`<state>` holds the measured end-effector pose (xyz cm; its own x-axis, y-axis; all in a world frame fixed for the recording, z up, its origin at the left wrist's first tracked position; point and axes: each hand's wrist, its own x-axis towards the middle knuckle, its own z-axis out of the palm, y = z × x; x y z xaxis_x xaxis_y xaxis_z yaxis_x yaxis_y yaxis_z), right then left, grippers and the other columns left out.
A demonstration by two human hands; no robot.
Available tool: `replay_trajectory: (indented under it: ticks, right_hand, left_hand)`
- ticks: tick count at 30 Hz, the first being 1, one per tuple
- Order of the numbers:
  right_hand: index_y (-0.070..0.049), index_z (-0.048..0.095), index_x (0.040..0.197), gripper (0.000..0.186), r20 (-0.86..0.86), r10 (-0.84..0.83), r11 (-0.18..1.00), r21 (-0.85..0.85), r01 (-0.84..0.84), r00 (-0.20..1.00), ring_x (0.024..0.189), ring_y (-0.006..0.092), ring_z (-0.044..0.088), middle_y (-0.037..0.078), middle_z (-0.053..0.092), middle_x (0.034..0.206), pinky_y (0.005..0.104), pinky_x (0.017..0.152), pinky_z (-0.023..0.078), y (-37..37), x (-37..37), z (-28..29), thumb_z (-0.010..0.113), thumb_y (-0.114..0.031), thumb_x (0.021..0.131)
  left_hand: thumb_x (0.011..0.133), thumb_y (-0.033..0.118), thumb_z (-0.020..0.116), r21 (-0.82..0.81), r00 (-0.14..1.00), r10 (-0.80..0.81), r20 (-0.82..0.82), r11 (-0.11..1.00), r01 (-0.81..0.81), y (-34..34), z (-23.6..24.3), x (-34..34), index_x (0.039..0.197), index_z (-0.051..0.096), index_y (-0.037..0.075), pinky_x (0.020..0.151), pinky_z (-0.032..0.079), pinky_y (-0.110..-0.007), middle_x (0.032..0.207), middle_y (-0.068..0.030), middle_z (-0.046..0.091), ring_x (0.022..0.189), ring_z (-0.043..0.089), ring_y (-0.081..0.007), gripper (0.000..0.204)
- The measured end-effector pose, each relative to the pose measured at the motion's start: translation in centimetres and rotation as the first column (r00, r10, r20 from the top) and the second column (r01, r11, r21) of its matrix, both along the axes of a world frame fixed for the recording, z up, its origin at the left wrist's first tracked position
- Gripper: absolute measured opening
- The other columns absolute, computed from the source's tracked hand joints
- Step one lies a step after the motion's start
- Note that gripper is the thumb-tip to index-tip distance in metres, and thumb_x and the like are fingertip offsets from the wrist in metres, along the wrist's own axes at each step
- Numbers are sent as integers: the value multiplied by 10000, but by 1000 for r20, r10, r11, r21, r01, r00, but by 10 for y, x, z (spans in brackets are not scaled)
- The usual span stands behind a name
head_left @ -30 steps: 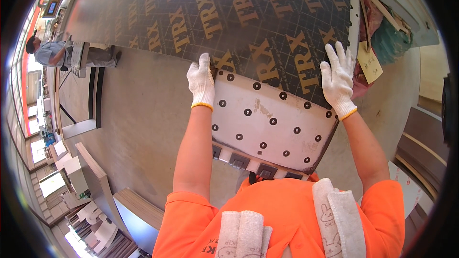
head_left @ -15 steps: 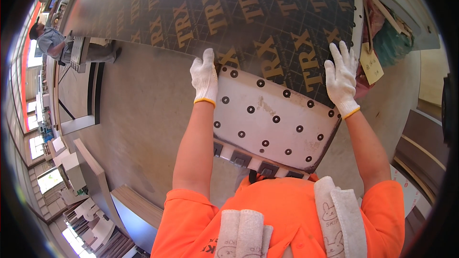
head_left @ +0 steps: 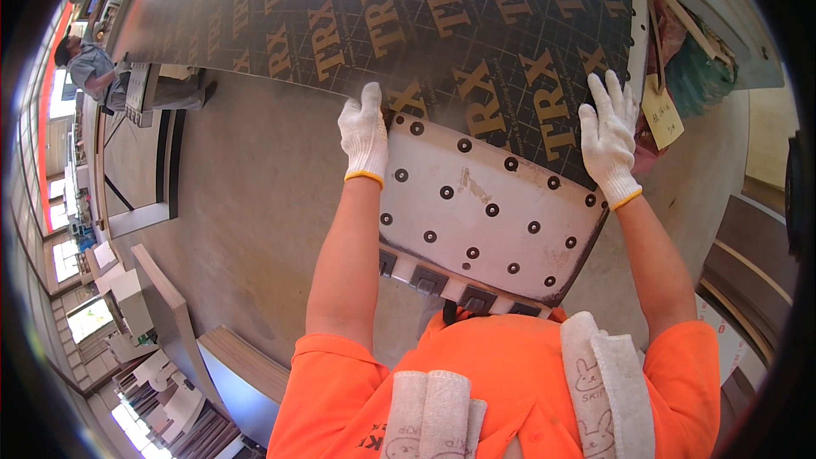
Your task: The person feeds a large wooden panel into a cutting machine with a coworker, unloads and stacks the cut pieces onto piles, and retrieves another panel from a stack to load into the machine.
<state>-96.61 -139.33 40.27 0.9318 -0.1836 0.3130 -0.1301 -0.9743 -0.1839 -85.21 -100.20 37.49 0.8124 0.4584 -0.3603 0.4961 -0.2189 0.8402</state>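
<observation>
A large dark panel (head_left: 408,42) with gold printed lettering stretches away in front of me. Its near end lies over a pale machine table (head_left: 476,204) studded with black round rollers or pads. My left hand (head_left: 364,136), in a white knit glove with a yellow cuff, is closed around the panel's near left corner; its fingertips are partly hidden. Flat against the panel by its near right edge rests my right hand (head_left: 609,136), gloved alike, with fingers spread.
A co-worker (head_left: 93,76) stands at the panel's far left end. Wooden strips and green and red plastic sheeting (head_left: 697,76) with a yellow note (head_left: 661,119) lie to the right. Stacked boards (head_left: 246,374) stand at lower left, others (head_left: 739,263) at right. Concrete floor (head_left: 255,161) runs between.
Both hands keep their places on the panel, with only a very slight shift. The co-worker at the far end has moved slightly toward the right.
</observation>
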Motion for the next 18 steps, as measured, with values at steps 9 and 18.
replay_trajectory:
  ticks: [9, 18]
  right_hand:
    - [-179, 616, 1641, 535, 7, 6, 1000, 11, -6, 1000, 1666, 508, 328, 175, 439, 1798, 637, 1391, 179, -1, 0, 0, 593, -349, 1135]
    - [-177, 631, 1628, 522, 13, 4, 1000, 4, -4, 1000, 1664, 507, 333, 174, 450, 1792, 626, 1394, 183, 0, 0, 0, 600, -344, 1134]
  left_hand:
    - [1016, 654, 706, 32, 998, -50, -40, 998, 51, 0, 2, -2, 1316, 728, -94, 1132, 499, -474, 1267, -275, 776, 1226, 712, -393, 806]
    - [1028, 627, 704, 30, 998, -60, -24, 998, 61, -1, 4, -2, 1340, 719, -101, 1140, 497, -468, 1292, -280, 773, 1241, 713, -393, 793]
